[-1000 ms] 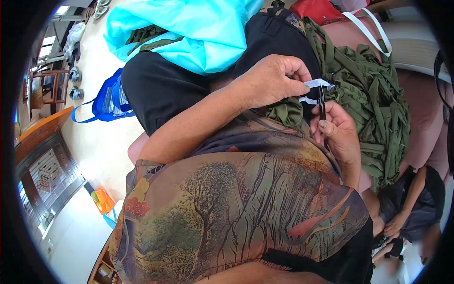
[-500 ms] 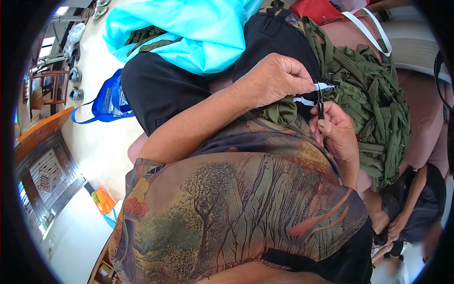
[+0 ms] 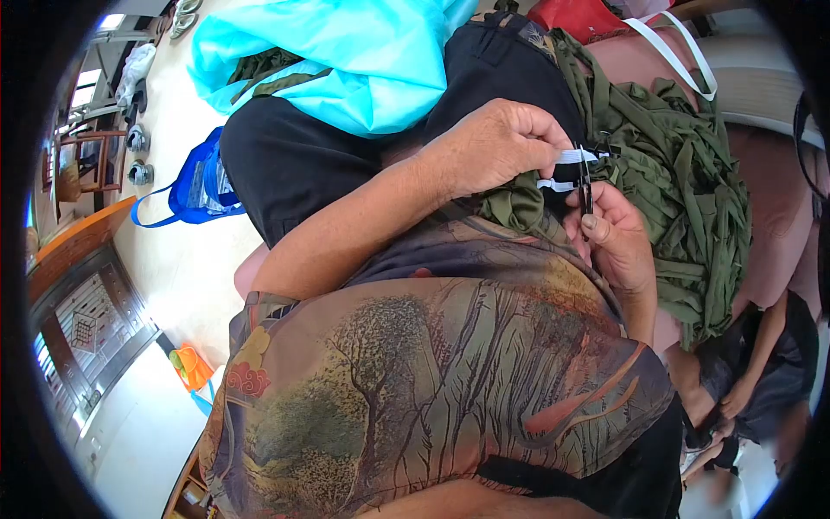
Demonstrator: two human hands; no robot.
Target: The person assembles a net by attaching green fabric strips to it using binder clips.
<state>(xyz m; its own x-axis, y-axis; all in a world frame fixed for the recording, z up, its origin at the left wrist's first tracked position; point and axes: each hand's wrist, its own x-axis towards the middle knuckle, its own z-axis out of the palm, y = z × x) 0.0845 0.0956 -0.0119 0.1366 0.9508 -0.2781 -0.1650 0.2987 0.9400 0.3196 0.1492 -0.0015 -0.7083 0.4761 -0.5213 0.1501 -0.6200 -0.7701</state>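
My left hand point(image 3: 510, 147) pinches a white elastic strip point(image 3: 572, 156) between thumb and fingers. Small dark scissors point(image 3: 587, 197) are in my right hand point(image 3: 616, 238), their blades pointing up at the strip near its dark clip. Another piece of white strip point(image 3: 556, 185) shows just below, beside a bunched bit of green fabric point(image 3: 514, 206). A big heap of dark green straps and cloth point(image 3: 683, 190) lies to the right of both hands.
A turquoise bag point(image 3: 346, 60) with green material in it lies over my black-trousered legs point(image 3: 294, 156). Left of them is a blue bag point(image 3: 201, 186). A red bag point(image 3: 579, 19) with white handles is at the top right. Another person's arms point(image 3: 752, 363) show at the lower right.
More of the white strip shows between my left fingers and the clip, as my left hand has shifted slightly left. The scissor blades look a little more upright.
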